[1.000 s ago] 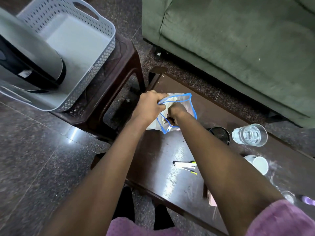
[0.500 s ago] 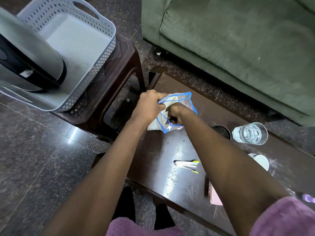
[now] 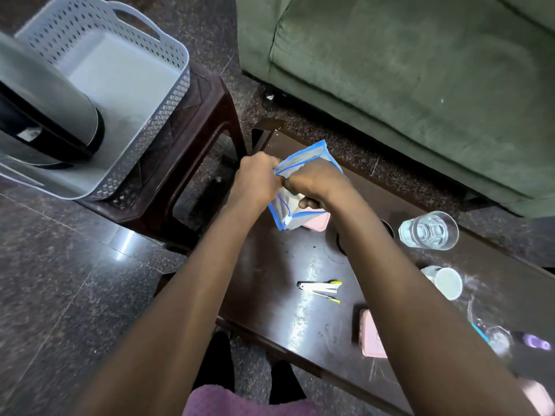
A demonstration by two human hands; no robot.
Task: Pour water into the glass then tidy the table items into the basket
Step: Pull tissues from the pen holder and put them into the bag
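left hand (image 3: pixel 255 179) grips blue-edged pouch (image 3: pixel 310 154) | right hand (image 3: pixel 315 182) grips same pouch | above table (image 3: pixel 270 283)

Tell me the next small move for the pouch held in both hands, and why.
Probably swing the pouch left and lower it into the basket. The left hand and right hand both grip its top edge above the table, the glass already holds water, and the basket has bare floor beside the kettle. Whether the zip is shut, I cannot tell.

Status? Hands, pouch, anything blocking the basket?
Left hand and right hand both hold the blue-edged pouch over the table. Glass holds water. Kettle sits in basket, room beside it.
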